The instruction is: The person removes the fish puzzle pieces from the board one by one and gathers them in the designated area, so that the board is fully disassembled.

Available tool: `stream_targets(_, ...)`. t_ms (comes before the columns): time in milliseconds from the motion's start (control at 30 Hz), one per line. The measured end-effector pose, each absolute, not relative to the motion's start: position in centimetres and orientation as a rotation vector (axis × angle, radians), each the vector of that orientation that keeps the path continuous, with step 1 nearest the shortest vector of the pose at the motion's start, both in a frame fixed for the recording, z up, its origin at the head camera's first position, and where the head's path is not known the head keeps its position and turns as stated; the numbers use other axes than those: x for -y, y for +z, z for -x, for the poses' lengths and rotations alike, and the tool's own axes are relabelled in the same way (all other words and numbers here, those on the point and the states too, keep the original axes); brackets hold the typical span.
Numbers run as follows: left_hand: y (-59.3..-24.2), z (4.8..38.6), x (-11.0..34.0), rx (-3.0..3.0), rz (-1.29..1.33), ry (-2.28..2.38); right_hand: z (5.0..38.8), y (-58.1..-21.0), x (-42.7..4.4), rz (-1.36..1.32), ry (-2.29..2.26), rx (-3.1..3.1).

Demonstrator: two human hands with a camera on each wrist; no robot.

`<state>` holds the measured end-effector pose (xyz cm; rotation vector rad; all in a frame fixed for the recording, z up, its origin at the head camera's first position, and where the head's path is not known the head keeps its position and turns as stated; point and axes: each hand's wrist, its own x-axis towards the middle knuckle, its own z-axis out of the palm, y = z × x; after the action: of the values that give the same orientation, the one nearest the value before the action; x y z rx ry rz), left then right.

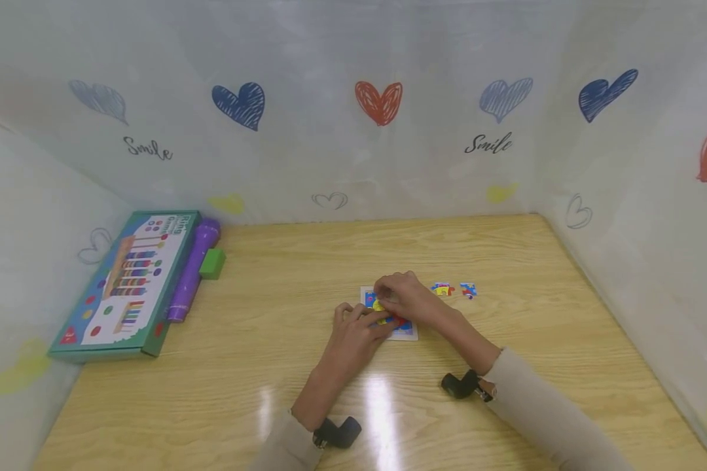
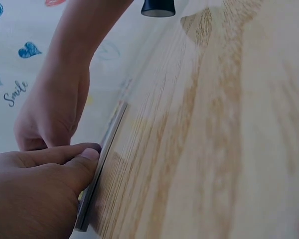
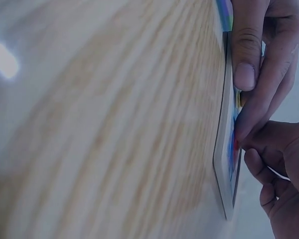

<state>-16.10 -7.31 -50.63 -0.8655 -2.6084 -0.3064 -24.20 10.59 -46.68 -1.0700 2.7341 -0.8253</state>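
A small jigsaw puzzle board (image 1: 409, 332) with a colourful picture and a pale rim lies flat on the table, partly covered by both hands. My left hand (image 1: 353, 337) reaches in from the near left; its rather straight fingers rest on the picture, its thumb (image 3: 245, 74) by the near rim in the right wrist view. Over the far part of the board is my right hand (image 1: 411, 301), fingers curled, fingertips (image 3: 251, 157) down at the picture close to the left fingers. Whether a piece lies between them is hidden. Two loose puzzle pieces, one mostly yellow (image 1: 443, 290), one blue (image 1: 469, 289), lie right of the board.
At the table's left side lies a boxed ring game (image 1: 132, 281). Beside it are a purple cylindrical toy (image 1: 194, 271) and a green block (image 1: 213, 263). White cloth walls (image 1: 306, 163) printed with hearts border the wooden table (image 1: 259, 379). A black camera mount (image 1: 342, 433) sits on each wrist.
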Motion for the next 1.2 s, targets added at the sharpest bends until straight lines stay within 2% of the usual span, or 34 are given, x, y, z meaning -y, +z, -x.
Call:
stream_targets(500,-50.8,16.1,7.2,2.628,0.877,-0.305,25.0,-46.0,-9.8,0.836,-0.847,-2.616)
stream_targets(1200,-50.8,16.1,7.5,2.63,0.871,-0.333,25.1,-45.4,-9.7,0.796,-0.863,-2.579)
